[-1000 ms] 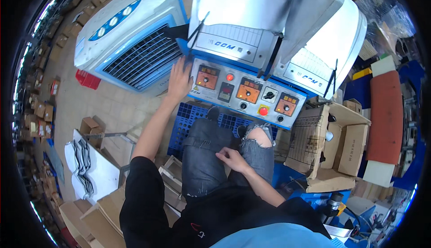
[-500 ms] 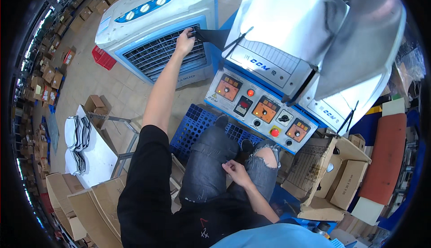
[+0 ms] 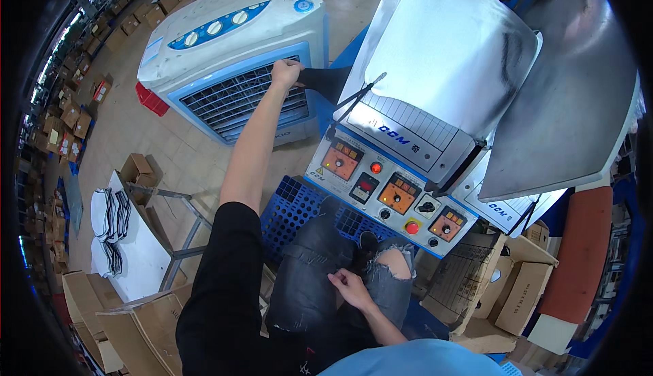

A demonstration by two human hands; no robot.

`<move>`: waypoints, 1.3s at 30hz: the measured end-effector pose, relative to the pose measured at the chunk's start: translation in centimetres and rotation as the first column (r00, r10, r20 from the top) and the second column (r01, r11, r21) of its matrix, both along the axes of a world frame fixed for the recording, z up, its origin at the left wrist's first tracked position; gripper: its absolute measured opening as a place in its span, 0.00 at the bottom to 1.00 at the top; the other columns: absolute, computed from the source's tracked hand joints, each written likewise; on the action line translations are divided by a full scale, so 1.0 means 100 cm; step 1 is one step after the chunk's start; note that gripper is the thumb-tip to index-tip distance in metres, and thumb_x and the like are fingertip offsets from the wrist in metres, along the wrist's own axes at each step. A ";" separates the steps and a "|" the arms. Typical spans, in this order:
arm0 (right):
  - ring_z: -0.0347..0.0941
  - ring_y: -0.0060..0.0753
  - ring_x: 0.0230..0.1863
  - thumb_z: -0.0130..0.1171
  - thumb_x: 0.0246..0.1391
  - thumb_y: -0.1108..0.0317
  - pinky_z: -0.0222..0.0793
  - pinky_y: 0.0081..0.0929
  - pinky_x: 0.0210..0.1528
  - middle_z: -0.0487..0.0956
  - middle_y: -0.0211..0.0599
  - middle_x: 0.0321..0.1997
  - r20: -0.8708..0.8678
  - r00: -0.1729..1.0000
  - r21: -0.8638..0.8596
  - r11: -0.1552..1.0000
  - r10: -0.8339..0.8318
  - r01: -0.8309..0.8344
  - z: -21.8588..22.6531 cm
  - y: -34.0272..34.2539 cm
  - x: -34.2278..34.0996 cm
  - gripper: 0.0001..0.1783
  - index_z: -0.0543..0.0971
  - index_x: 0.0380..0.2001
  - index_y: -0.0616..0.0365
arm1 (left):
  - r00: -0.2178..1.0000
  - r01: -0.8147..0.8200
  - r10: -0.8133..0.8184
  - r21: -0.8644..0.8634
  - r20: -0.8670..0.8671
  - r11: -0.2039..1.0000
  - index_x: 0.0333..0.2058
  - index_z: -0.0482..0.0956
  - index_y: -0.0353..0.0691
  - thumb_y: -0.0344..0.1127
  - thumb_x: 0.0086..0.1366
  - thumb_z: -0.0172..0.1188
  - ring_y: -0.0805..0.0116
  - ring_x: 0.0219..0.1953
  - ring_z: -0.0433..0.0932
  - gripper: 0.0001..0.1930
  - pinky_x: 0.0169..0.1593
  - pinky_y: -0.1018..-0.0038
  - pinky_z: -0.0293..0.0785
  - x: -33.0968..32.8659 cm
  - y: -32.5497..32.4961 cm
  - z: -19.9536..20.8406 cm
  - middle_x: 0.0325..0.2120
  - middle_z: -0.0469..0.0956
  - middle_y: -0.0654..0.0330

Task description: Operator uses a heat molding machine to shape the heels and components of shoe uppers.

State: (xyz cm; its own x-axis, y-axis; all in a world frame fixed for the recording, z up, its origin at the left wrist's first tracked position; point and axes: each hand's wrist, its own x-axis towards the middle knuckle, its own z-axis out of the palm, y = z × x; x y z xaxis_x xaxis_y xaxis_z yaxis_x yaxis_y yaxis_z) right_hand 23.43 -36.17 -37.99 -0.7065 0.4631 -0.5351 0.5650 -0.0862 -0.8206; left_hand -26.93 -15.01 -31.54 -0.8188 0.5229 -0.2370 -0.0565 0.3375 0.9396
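My left arm reaches out to the far side, and my left hand [image 3: 287,74] is closed on the outer end of a flat black piece [image 3: 325,82]. This piece sticks out from the left side of a machine with shiny metal covers [image 3: 456,42]; its inner end is hidden there. Low over my thighs, my right hand [image 3: 350,287] has its fingers curled in, and nothing shows in it. Between the hands and the covers runs the machine's control panel [image 3: 391,192], with orange dial units, a red light and a red button.
A white and blue air cooler [image 3: 231,56] stands behind my left hand. White pads with dark edges [image 3: 109,219] lie on a small table [image 3: 146,267] at left. Blue plastic pallet [image 3: 292,202] by my feet; open carton [image 3: 490,287] at right; more cartons [image 3: 146,321] near left.
The view has shifted, so the machine sits lower in the picture. My left hand keeps its hold on the black piece, and my right hand stays over my lap.
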 end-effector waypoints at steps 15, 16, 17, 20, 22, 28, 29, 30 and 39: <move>0.76 0.43 0.31 0.54 0.56 0.50 0.68 0.36 0.35 0.77 0.45 0.26 -0.027 0.997 0.099 0.992 -0.075 0.077 -0.010 -0.007 0.013 0.22 0.75 0.27 0.62 | 0.958 0.164 -0.158 0.005 -0.239 0.986 0.39 0.73 0.38 0.51 0.63 0.54 0.78 0.18 0.66 0.20 0.18 0.81 0.62 0.058 -0.138 -0.077 0.20 0.71 0.65; 0.75 0.45 0.32 0.53 0.56 0.51 0.68 0.38 0.36 0.77 0.45 0.27 -0.053 0.997 0.122 0.991 -0.051 0.057 -0.010 -0.007 0.015 0.21 0.75 0.27 0.62 | 0.942 0.202 -0.233 -0.146 -0.241 0.968 0.34 0.72 0.38 0.49 0.65 0.53 0.78 0.18 0.66 0.17 0.17 0.81 0.60 0.068 -0.167 -0.106 0.20 0.69 0.66; 0.75 0.47 0.32 0.53 0.57 0.51 0.68 0.39 0.36 0.77 0.45 0.27 -0.074 0.997 0.149 0.988 -0.032 0.042 -0.012 -0.005 0.019 0.21 0.74 0.28 0.61 | 0.927 0.345 -0.363 -0.160 -0.098 0.925 0.29 0.71 0.40 0.48 0.65 0.53 0.78 0.19 0.66 0.16 0.19 0.81 0.61 0.086 -0.194 -0.139 0.20 0.69 0.67; 0.74 0.44 0.30 0.54 0.56 0.55 0.68 0.39 0.35 0.75 0.42 0.26 -0.239 0.966 0.267 0.949 -0.102 0.166 -0.010 -0.005 0.027 0.18 0.74 0.26 0.60 | 0.831 0.529 -0.387 -0.356 0.399 0.770 0.44 0.73 0.38 0.44 0.66 0.51 0.69 0.34 0.73 0.16 0.39 0.71 0.73 0.137 -0.308 -0.230 0.32 0.74 0.60; 0.74 0.41 0.28 0.56 0.55 0.59 0.68 0.37 0.32 0.72 0.39 0.25 -0.422 0.889 0.373 0.860 -0.177 0.348 0.027 0.013 0.041 0.14 0.73 0.26 0.60 | 0.885 0.427 -0.400 -0.075 0.237 0.901 0.52 0.69 0.37 0.44 0.64 0.52 0.66 0.44 0.73 0.22 0.50 0.70 0.70 0.174 -0.371 -0.281 0.39 0.74 0.57; 0.73 0.43 0.27 0.57 0.51 0.65 0.67 0.36 0.30 0.74 0.43 0.24 -0.510 0.650 0.449 0.471 -0.563 0.760 0.081 0.098 0.151 0.10 0.75 0.25 0.61 | 0.842 0.531 -0.481 -0.223 0.242 0.818 0.50 0.69 0.37 0.44 0.64 0.52 0.67 0.43 0.73 0.20 0.48 0.71 0.70 0.189 -0.372 -0.247 0.38 0.74 0.57; 0.73 0.42 0.26 0.57 0.50 0.66 0.68 0.34 0.29 0.74 0.42 0.23 -0.488 0.587 0.433 0.405 -0.646 0.805 0.079 0.109 0.175 0.09 0.75 0.25 0.61 | 0.835 0.545 -0.494 -0.234 0.243 0.805 0.49 0.69 0.37 0.43 0.64 0.52 0.67 0.43 0.74 0.20 0.48 0.71 0.70 0.197 -0.364 -0.241 0.38 0.74 0.57; 0.73 0.41 0.24 0.58 0.50 0.67 0.68 0.34 0.27 0.74 0.43 0.24 -0.505 0.581 0.550 0.280 -0.639 0.786 0.070 0.119 0.201 0.08 0.75 0.25 0.62 | 0.829 0.555 -0.504 -0.244 0.241 0.796 0.49 0.69 0.37 0.43 0.64 0.52 0.67 0.43 0.74 0.19 0.48 0.71 0.70 0.208 -0.356 -0.235 0.38 0.74 0.57; 0.73 0.41 0.30 0.57 0.51 0.64 0.69 0.32 0.34 0.72 0.41 0.28 -0.300 0.674 0.758 0.260 -0.675 0.598 0.040 0.188 0.316 0.10 0.74 0.30 0.61 | 0.836 0.546 -0.518 -0.373 0.182 0.750 0.45 0.70 0.36 0.42 0.64 0.52 0.68 0.41 0.74 0.17 0.46 0.72 0.70 0.226 -0.352 -0.217 0.37 0.75 0.57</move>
